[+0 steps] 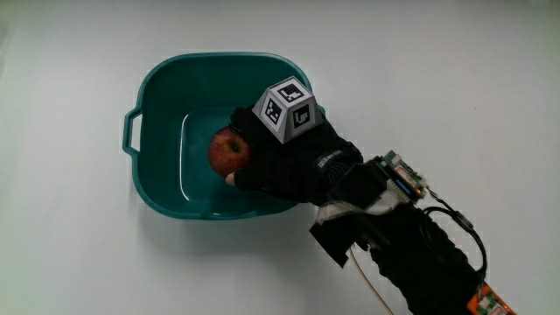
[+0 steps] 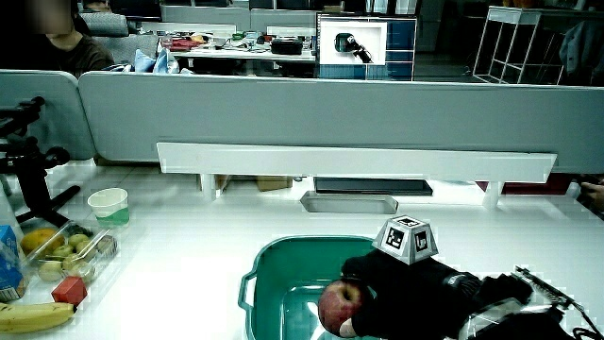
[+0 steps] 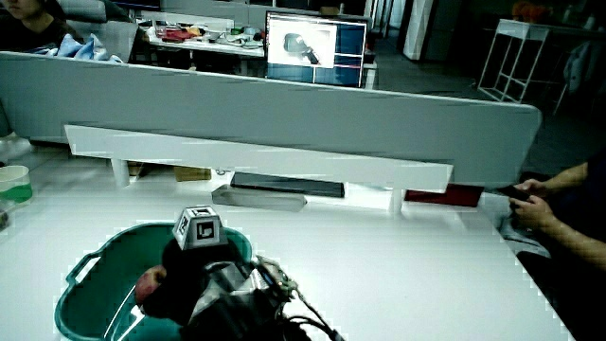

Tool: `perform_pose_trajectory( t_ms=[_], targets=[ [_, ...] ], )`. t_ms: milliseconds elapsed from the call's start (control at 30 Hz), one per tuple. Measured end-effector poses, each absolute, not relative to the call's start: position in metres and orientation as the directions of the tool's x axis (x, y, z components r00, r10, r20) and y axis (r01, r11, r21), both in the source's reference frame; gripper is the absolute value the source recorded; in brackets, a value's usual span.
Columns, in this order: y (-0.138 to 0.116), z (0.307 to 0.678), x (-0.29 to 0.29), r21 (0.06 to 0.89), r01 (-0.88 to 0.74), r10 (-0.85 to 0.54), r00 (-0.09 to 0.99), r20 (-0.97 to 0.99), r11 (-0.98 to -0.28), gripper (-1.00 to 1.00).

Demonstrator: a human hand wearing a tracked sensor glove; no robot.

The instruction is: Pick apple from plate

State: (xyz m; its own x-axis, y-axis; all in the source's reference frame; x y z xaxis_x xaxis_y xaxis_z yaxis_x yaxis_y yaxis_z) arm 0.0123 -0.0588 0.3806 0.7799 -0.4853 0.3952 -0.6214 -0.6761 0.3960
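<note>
A red apple lies inside a teal plastic basin on the white table. The gloved hand reaches into the basin with its fingers curled around the apple, the patterned cube on its back. In both side views the apple shows beside the black glove, within the basin. The forearm comes over the basin's rim nearest the person. No plate is visible; the apple sits in the basin.
A clear tray of fruit, a banana and a paper cup stand at the table's edge in a side view. A low grey partition with a white shelf runs along the table. A grey flat tray lies near it.
</note>
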Motion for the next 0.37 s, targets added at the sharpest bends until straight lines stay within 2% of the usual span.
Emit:
perform_pose_trajectory(
  t_ms=[67, 100, 167, 200, 233, 267, 300, 367],
  targets=[
    [-0.054, 0.373, 0.013, 0.404, -0.652, -0.513, 0.756, 0.406, -0.641, 1.0],
    [-0.05, 0.37, 0.015, 0.367, -0.653, -0.528, 0.755, 0.388, -0.663, 1.0],
    [-0.044, 0.365, 0.017, 0.38, -0.67, -0.539, 0.74, 0.402, -0.638, 1.0],
    [-0.039, 0.357, 0.019, 0.325, -0.69, -0.569, 0.72, 0.398, -0.647, 1.0],
    [-0.037, 0.354, 0.02, 0.349, -0.686, -0.544, 0.723, 0.426, -0.639, 1.0],
    [-0.034, 0.35, 0.02, 0.331, -0.703, -0.574, 0.708, 0.411, -0.63, 1.0],
    [-0.031, 0.351, 0.022, 0.305, -0.692, -0.576, 0.718, 0.391, -0.655, 1.0],
    [-0.025, 0.343, 0.024, 0.309, -0.716, -0.581, 0.692, 0.429, -0.626, 1.0]
  ],
)
